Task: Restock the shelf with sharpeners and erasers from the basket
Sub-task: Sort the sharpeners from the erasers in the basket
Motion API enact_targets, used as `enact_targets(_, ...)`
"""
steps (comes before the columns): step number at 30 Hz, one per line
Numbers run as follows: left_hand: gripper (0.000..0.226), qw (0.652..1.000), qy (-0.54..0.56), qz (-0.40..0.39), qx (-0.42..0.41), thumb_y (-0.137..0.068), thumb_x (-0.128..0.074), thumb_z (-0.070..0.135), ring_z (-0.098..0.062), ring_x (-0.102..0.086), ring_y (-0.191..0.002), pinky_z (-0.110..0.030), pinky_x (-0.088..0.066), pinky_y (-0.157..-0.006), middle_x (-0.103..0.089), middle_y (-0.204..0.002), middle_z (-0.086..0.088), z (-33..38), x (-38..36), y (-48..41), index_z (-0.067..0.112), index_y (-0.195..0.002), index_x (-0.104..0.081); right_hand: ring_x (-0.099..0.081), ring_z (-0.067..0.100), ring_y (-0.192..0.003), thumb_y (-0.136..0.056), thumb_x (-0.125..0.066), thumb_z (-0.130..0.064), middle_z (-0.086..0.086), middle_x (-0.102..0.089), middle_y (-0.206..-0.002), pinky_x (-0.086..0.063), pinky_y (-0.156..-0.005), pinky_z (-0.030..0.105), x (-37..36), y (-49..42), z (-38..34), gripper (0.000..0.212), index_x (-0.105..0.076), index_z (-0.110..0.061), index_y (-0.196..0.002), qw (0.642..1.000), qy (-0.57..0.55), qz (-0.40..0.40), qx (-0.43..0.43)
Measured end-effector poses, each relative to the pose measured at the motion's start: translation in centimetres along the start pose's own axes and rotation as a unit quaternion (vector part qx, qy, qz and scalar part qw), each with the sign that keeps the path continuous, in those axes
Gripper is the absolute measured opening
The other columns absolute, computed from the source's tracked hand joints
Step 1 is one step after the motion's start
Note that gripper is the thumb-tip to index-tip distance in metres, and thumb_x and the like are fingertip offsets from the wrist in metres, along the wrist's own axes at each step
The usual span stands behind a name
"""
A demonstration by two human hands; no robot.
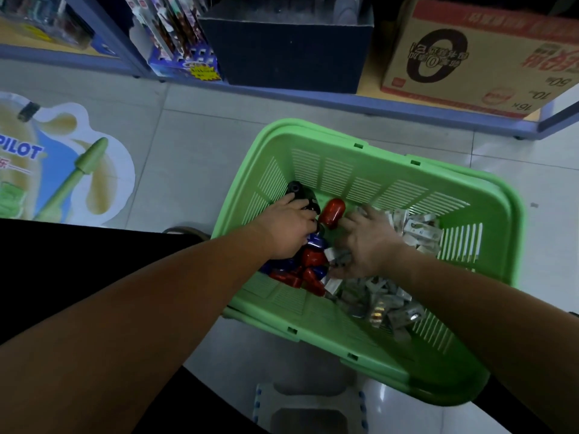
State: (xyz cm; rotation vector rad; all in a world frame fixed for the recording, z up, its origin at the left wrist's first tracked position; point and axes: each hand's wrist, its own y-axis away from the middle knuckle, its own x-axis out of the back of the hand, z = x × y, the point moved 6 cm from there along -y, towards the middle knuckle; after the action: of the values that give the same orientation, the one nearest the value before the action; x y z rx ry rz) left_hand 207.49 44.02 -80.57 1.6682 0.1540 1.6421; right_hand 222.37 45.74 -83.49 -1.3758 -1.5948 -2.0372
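While left hand [286, 225] grips black sharpener [297, 192], right hand [368, 241] spread on erasers [419, 233], basket [504, 198] before shelf [313, 96]

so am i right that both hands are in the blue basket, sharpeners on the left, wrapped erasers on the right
Not blue: the head view shows a green basket. The left hand and right hand are in it, sharpeners on the left, wrapped erasers on the right.
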Motion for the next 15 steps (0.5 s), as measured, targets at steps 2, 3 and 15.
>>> enact_targets(2,0.047,1.0,0.018,0.012,0.014,-0.101,-0.058,0.031,-0.025,-0.018,-0.156,-0.043,0.0,-0.127,-0.031,-0.166,-0.001,0.2,-0.1,0.6,0.025,-0.147,-0.054,-0.019,0.028,-0.158,-0.077,-0.025,-0.099,0.006,-0.033,-0.167,0.0,-0.126,0.063,-0.8,-0.4,-1.4,0.108,-0.037,-0.031,-0.159,1.0,0.002,-0.004,0.003)
enact_targets(3,0.047,0.999,0.027,0.02,0.014,-0.098,-0.062,0.028,-0.025,-0.019,-0.156,-0.041,-0.001,-0.127,-0.032,-0.166,-0.002,0.4,-0.2,0.8,0.023,-0.145,-0.056,-0.017,0.028,-0.158,-0.077,-0.027,-0.099,0.005,-0.031,-0.168,0.002,-0.125,0.064,-1.2,-0.6,-1.7,0.11,-0.031,-0.03,-0.162,1.0,-0.005,-0.013,-0.013)
enact_targets(15,0.086,0.999,-0.008,-0.019,-0.032,-0.079,-0.071,0.068,-0.024,-0.034,-0.14,-0.048,0.004,-0.128,-0.047,-0.144,0.001,3.0,-2.9,0.4,0.029,-0.15,-0.043,-0.015,0.035,-0.157,-0.075,-0.04,-0.097,0.002,-0.032,-0.164,0.012,-0.121,0.069,-1.4,-1.7,-2.0,0.095,-0.038,-0.047,-0.156,0.995,-0.029,-0.095,0.005)
